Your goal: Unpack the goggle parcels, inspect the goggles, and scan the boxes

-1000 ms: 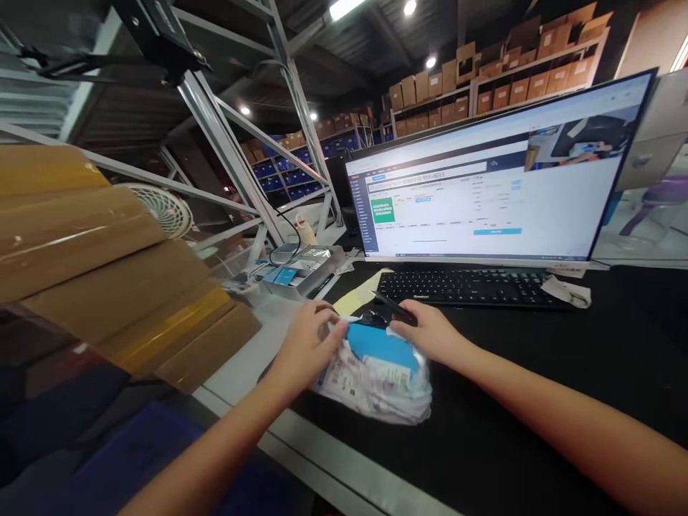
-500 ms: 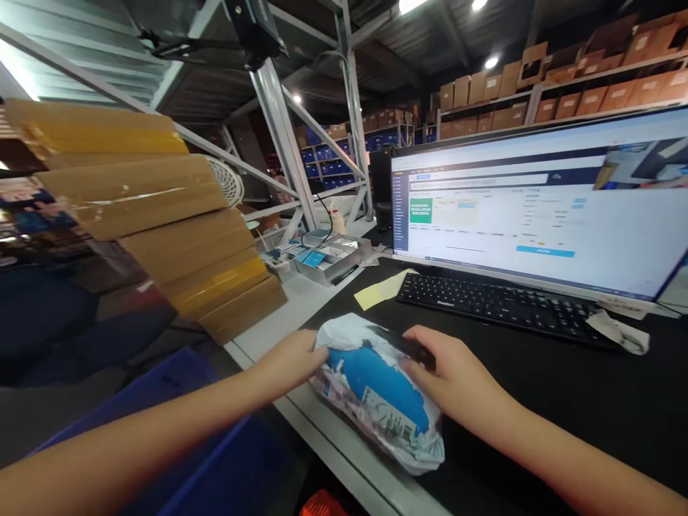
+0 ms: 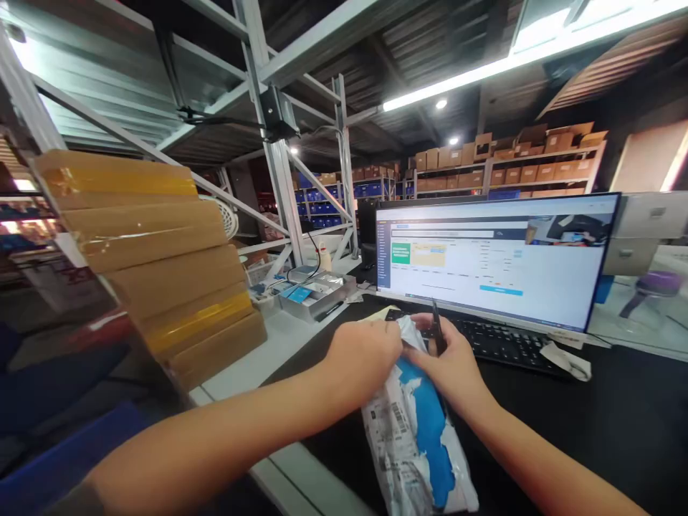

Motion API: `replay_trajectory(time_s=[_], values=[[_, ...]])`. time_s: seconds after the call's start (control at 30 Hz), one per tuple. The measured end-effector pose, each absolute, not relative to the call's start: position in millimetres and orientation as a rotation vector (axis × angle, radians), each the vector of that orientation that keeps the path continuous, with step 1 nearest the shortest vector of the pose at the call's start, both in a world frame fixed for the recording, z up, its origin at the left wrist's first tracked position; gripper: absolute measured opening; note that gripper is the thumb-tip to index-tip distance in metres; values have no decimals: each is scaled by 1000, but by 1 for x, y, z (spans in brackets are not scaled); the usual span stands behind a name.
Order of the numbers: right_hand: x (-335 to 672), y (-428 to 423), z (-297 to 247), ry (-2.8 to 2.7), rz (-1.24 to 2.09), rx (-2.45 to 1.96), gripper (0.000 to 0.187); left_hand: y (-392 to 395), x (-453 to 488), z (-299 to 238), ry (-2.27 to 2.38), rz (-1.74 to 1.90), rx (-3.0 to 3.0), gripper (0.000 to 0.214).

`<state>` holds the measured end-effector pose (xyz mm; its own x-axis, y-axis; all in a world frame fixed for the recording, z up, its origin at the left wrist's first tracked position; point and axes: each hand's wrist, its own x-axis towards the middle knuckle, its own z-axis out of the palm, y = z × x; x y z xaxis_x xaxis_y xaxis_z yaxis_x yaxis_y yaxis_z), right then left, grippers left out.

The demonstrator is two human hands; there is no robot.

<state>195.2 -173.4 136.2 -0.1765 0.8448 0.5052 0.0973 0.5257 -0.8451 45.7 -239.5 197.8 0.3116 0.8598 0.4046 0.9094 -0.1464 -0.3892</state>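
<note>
A white plastic mailing bag [image 3: 395, 437] with a torn layer, blue patches and printed labels stands tilted on the black desk mat, its top end raised. My left hand [image 3: 368, 355] is closed on the top edge of the bag, with its fingertips mostly hidden. Opposite it, my right hand [image 3: 454, 362] pinches the same end. A slim black tool [image 3: 437, 328] points upward from between the right hand's fingers; its kind is unclear. What lies inside the bag cannot be seen.
Behind the hands stand a black keyboard [image 3: 499, 344] and a lit monitor [image 3: 456, 265]. Stacked cardboard boxes [image 3: 166, 287] rise on the left. A metal tray [image 3: 317, 297] sits at the desk's far left, and crumpled white paper [image 3: 567, 360] lies by the keyboard.
The bag has turned from lying across the mat to having its top end lifted toward the monitor. My left hand has moved right, beside my right hand. The view has tilted up.
</note>
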Motion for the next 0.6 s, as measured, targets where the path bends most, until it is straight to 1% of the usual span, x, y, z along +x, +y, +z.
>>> replay_trajectory(time_s=[0.07, 0.13, 0.2, 0.3, 0.4, 0.53, 0.6], values=[[201, -170, 140, -1582, 780, -794, 34, -234, 52, 196, -1495, -109, -2059, 12], [205, -169, 143, -1563, 769, -788, 25, -230, 54, 196, -1443, -99, -2101, 13], [207, -169, 146, -1551, 834, -795, 21, -226, 51, 196, -1421, -91, -2116, 14], [208, -169, 152, -1518, 996, -797, 22, -223, 42, 194, -1421, -112, -2078, 16], [213, -167, 160, -1494, 1078, -784, 24, -223, 27, 191, -1352, -211, -2022, 22], [225, -165, 170, -1509, 1058, -820, 26, -223, 0, 186, -1202, -483, -1981, 29], [231, -162, 172, -1508, 1042, -834, 27, -222, -14, 180, -1143, -673, -2001, 28]])
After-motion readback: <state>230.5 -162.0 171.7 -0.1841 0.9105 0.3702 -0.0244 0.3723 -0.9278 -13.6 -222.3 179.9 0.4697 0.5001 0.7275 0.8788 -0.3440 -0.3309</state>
